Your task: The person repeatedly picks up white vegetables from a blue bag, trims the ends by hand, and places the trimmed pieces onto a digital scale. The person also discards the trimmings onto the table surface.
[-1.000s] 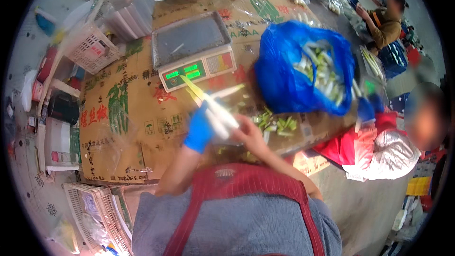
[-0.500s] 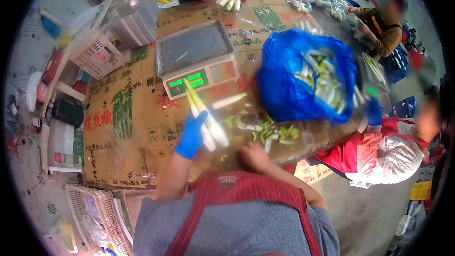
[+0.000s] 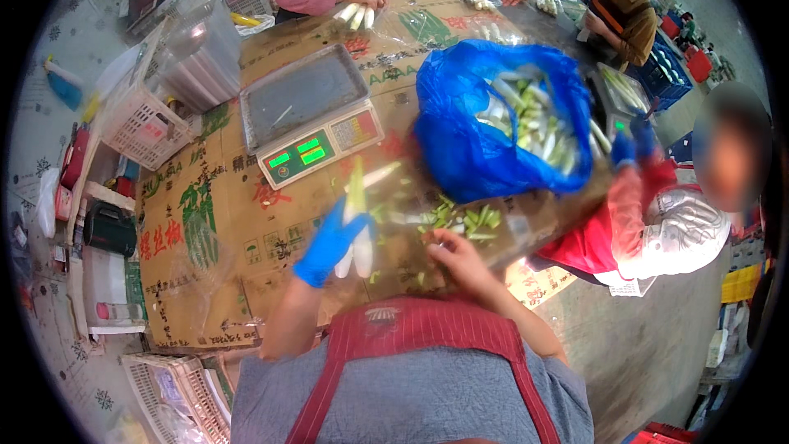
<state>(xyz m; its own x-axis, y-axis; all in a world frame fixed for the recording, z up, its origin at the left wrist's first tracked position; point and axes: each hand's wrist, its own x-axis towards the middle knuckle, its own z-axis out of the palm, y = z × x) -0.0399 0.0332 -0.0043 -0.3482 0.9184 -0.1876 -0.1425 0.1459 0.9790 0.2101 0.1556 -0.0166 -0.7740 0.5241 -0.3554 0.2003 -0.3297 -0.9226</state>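
My left hand point(image 3: 331, 245), in a blue glove, is closed around a few white vegetable stalks point(image 3: 361, 248) with pale green tips, held just in front of the scale. To its right, my bare right hand point(image 3: 462, 258) has curled fingers; whatever they may hold does not show. Green and white trimmings point(image 3: 466, 219) lie just beyond that hand. Behind the held bundle, a loose stalk point(image 3: 380, 174) rests on the cardboard. Farther right stands a large blue plastic bag point(image 3: 448, 144), with many white and green pieces inside.
A digital scale point(image 3: 316, 148) with a grey tray sits on the cardboard-covered table point(image 3: 222, 279). At the left are a white crate point(image 3: 146, 127) and clear plastic containers point(image 3: 200, 66). Co-workers stand at the far side and at the right, one in red sleeves point(image 3: 629, 226) close to the bag.
My left hand has tilted the stalks more upright. My right hand has lifted and turned near the trimmings. The view has shifted; the far-right co-worker has stretched out an arm.
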